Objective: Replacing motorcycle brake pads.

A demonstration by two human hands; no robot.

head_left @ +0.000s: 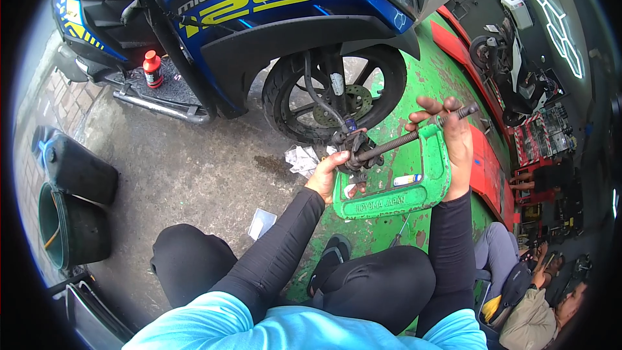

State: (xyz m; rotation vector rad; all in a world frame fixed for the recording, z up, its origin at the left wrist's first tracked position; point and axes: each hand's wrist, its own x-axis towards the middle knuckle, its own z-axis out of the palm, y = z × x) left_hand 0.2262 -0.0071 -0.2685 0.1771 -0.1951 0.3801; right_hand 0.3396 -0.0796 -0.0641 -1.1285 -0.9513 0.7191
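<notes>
In the head view, bare concrete [175, 162] stretches left of the work toward a bucket [89, 233]; near the far edge of the held parts, the scooter's front wheel [272, 100] leaves a narrow gap. The green C-clamp [382, 206] is between both hands, above flaking green floor paint [447, 84]. Its cast frame is chipped, its long threaded screw [395, 142] dull metal, reaching the dark, blocky brake caliper [358, 149]. The left hand [319, 180] pinches the caliper and clamp's left end, thumb on top. The right hand [457, 139] has fingers partly spread around the screw's outer end; how firmly, I cannot tell.
</notes>
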